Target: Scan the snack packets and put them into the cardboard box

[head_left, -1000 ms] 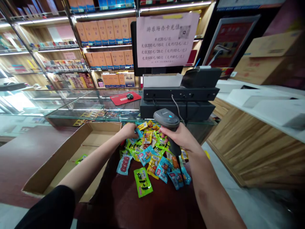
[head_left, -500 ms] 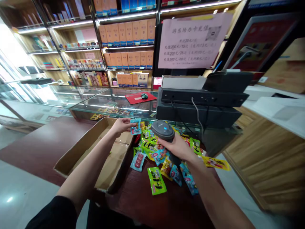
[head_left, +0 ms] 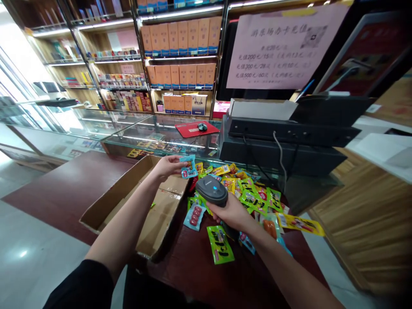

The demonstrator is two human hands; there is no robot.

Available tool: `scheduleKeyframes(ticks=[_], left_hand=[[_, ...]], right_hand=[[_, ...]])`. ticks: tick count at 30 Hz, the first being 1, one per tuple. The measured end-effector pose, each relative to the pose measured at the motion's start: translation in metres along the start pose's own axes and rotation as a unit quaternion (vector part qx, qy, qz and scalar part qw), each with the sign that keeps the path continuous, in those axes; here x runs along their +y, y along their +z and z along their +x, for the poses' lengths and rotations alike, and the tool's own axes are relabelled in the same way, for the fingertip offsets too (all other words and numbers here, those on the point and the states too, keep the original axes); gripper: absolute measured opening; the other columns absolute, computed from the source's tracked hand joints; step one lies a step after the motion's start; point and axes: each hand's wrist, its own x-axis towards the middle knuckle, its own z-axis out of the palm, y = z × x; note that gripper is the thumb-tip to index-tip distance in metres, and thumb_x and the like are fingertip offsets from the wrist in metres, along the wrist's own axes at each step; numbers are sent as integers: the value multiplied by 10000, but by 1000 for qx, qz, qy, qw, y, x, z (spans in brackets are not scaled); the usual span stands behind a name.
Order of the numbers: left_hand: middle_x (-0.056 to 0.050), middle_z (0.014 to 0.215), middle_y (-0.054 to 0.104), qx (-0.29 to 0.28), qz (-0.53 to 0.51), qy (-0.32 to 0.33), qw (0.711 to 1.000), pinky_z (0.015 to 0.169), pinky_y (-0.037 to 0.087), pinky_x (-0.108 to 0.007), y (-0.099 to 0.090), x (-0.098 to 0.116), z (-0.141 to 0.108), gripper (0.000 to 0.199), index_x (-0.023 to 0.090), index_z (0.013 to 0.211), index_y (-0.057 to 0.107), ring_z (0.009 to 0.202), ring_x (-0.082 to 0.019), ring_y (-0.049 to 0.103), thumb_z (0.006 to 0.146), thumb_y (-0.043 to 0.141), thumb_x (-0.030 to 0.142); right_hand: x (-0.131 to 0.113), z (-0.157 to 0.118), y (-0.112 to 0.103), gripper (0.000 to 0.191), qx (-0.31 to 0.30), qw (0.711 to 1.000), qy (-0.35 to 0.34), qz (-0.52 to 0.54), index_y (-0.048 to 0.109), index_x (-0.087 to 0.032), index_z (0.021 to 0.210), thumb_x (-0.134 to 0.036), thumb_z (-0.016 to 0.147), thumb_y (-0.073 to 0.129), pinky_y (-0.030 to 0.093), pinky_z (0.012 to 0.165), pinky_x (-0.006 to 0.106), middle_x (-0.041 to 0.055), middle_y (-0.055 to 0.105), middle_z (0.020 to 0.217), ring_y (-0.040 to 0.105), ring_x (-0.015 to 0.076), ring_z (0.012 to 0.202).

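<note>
Lit shelves (head_left: 180, 58) with orange boxes are seen behind a glass counter (head_left: 135, 127), on which a red mat (head_left: 189, 130) and a mouse (head_left: 202, 127) are placed. From the head view, a dark red table (head_left: 77, 180) is shown in front of this counter. By the left hand (head_left: 168, 167), a blue packet (head_left: 189, 167) is pinched between the fingertips, above the far right corner of a cardboard box (head_left: 157, 214). One second ago this hand was reached into the packet heap (head_left: 257, 199), which is spread along the far edge of the table, toward its right edge. By the right hand (head_left: 233, 212), closed around the handle, a grey scanner (head_left: 210, 186) is gripped; compared with half a second ago, it is held lower and more to the left, near the blue packet but apart from it. More of the heap is now uncovered behind it. Toward the near edge, a green packet (head_left: 220, 244) is left lying flat.
</note>
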Motion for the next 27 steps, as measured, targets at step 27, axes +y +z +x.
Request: scheduleKeyframes(ticks=[27], left_hand=[[-107,901,714,-14,0,-20,1000,718,543,-333,2,1,-2,496,115,897,688,743,-190,677,488,855,340]], right_hand=[[-6,-1,0,126,22,999,10,21,584,-206,669,-300,715,654,439,381,243,-17,546,430,520,130,368]])
